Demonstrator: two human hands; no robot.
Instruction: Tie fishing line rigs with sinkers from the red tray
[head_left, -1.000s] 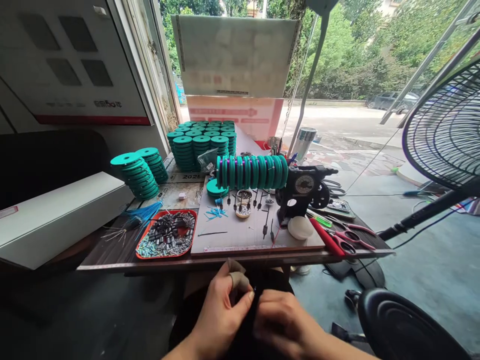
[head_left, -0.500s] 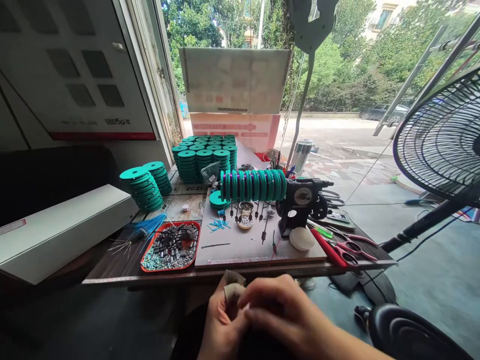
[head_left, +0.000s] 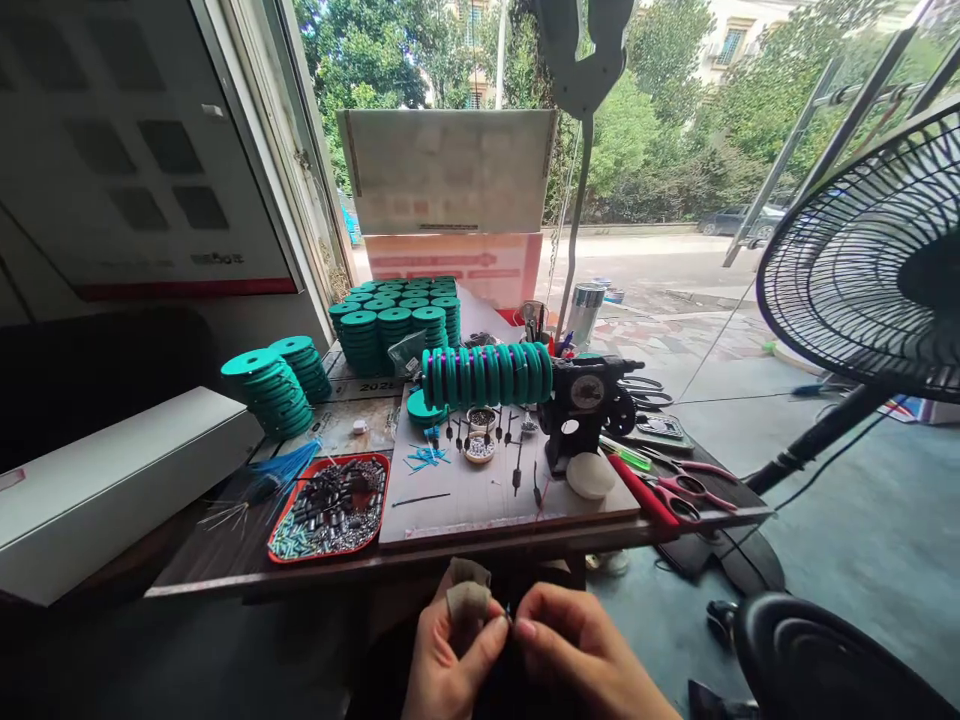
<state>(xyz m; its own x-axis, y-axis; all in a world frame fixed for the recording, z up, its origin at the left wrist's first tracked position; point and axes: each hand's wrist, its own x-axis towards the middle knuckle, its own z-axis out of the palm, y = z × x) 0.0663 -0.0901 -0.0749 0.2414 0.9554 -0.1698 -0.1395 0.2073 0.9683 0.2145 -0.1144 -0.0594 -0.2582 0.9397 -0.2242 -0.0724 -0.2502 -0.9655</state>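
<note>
Both my hands are held low in front of the table edge, below the white work board (head_left: pixel 480 495). My left hand (head_left: pixel 450 660) has a cloth cot on the forefinger and pinches a tiny dark piece at its fingertips. My right hand (head_left: pixel 581 655) pinches the same spot from the right, thumb and forefinger pressed together. The piece is too small to name. On the board behind them a row of teal spools (head_left: pixel 487 375) sits on the shaft of a black winding machine (head_left: pixel 585 405).
A red tray (head_left: pixel 330 508) of small metal parts lies at the left, with blue bristles (head_left: pixel 281 470) beside it. Stacks of teal spools (head_left: pixel 397 320) stand at the back. Red scissors (head_left: pixel 686 490) lie at the right. A standing fan (head_left: pixel 862 260) and a black stool (head_left: pixel 817 660) are at the right.
My right hand drew back off the left hand to its right side, and both now pinch at one point. The camera tilted up slightly.
</note>
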